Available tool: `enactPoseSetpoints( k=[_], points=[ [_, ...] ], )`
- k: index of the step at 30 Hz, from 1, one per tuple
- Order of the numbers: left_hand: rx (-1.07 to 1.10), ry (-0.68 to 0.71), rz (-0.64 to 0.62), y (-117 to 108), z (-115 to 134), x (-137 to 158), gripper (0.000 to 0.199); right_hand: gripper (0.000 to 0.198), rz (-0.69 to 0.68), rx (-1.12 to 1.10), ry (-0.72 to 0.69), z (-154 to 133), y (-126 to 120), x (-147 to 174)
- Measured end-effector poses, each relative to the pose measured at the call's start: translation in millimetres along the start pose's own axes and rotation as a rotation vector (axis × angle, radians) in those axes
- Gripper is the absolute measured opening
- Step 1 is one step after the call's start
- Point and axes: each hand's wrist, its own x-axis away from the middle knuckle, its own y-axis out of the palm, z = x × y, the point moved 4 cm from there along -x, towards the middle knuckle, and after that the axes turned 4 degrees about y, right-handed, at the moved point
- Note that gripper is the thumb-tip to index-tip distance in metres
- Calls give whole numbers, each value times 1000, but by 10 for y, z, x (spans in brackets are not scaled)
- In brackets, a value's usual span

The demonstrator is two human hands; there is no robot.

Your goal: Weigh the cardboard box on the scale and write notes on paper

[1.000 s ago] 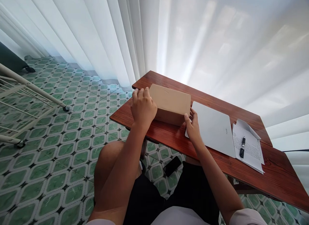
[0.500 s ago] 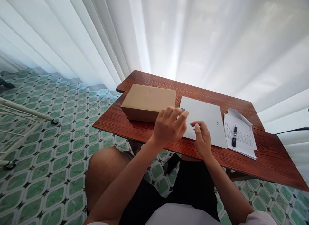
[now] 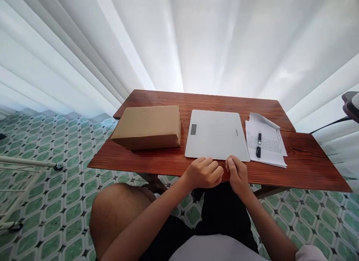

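Knuckles first: your left hand (image 3: 204, 172) sits curled loosely at the near edge of the wooden table (image 3: 308, 171), fingers bent under and gripping nothing that you can see, its fingertips just short of the near edge of the flat white device (image 3: 217, 135). Your right hand (image 3: 237, 175) is just beside it, almost touching it, fingers likewise curled, with the fingertips at or on that same near edge; whether they actually press the device you cannot tell from here. Directly beyond both hands the white device lies flat on the table, its long axis running left to right across your view, a small grey window near its left end and a line of small lettering near its right end, turned sideways to you. Off beyond your left hand, close to the device but not touching it, rests the closed brown cardboard box (image 3: 148, 126), its long side also running left to right. Beyond your right hand, just past the device's right edge, lie the printed papers (image 3: 269, 150) with one far corner curled up, and a black pen (image 3: 258, 144) lies on them pointing away from you. Past the table's far edge hang the white curtains (image 3: 179, 40).
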Motion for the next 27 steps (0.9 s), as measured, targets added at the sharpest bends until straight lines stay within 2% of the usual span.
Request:
enactPoseSetpoints(
  k=[2, 6, 12, 18, 22, 27],
  points=[
    [28, 39, -12, 67, 75, 61, 28, 46, -28, -29, -37, 40, -53, 36],
    [59, 71, -122, 207, 150, 162, 29, 52, -88, -47, -74, 123, -131, 83],
    [140, 97, -303, 354, 147, 216, 26, 49, -193, 19, -36, 183, -90, 92],
    [160, 112, -369, 397, 123, 221, 30, 43, -355, 127, -77, 107, -75, 90],
    [164, 103, -425, 390, 121, 181, 29, 28, -364, 201, -105, 14, -364, 58],
    [137, 94, -473, 385, 125, 148, 28, 14, -287, 346, -31, -4, -986, -209]
  ],
)
